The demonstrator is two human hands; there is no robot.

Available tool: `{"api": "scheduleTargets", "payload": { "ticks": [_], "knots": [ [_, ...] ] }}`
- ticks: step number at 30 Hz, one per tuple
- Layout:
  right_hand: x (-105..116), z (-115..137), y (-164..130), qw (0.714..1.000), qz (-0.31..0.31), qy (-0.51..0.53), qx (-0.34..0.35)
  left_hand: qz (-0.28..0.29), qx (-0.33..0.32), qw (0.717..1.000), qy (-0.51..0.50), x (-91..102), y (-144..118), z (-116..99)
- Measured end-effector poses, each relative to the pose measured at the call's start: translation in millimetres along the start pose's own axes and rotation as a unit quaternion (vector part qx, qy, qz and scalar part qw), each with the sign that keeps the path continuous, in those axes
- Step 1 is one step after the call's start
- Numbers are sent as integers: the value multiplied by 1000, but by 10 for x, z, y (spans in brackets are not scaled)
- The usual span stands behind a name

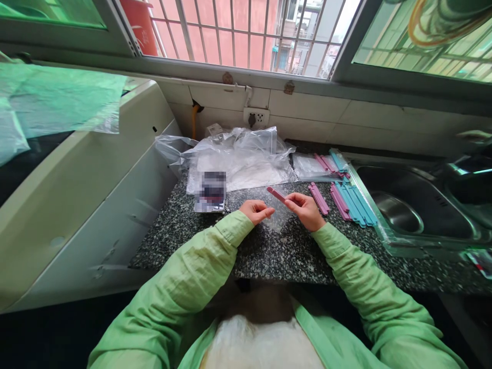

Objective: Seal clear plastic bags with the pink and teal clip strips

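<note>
My right hand point(305, 207) grips a pink plastic stick point(275, 193) by one end, held over the speckled granite counter point(215, 246). My left hand point(257, 210) pinches the edge of a small clear plastic bag point(279, 215) that lies between both hands. Just right of my right hand lie pink sticks point(319, 198) and a row of blue and pink sticks point(352, 204). More sticks point(331, 164) rest on a clear bag farther back.
A heap of clear plastic bags point(238, 159) fills the back of the counter, with a small packet point(210, 192) in front. A steel sink point(415, 205) is at the right. A white appliance point(77, 195) stands left. A wall socket point(256, 118) sits under the window.
</note>
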State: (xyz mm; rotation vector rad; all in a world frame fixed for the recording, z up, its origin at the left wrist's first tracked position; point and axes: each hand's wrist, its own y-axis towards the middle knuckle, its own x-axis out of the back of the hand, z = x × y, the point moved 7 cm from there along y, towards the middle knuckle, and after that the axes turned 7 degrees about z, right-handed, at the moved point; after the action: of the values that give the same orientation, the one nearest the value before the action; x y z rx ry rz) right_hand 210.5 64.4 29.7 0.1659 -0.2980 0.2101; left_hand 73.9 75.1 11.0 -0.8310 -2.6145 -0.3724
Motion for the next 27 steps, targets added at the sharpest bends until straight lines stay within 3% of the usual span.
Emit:
{"api": "scheduleTargets", "payload": {
  "ticks": [16, 22, 27],
  "knots": [
    [-10, 34, 3, 999, 10, -32, 8, 14, -19, 999, -22, -22, 5, -42],
    [-80, 46, -3, 999, 42, -31, 16, -9, 19, 998, -60, -38, 9, 135],
    [-156, 24, -10, 997, 69, -22, 16, -19, 5, 996, -88, -38, 24, 199]
  ]
}}
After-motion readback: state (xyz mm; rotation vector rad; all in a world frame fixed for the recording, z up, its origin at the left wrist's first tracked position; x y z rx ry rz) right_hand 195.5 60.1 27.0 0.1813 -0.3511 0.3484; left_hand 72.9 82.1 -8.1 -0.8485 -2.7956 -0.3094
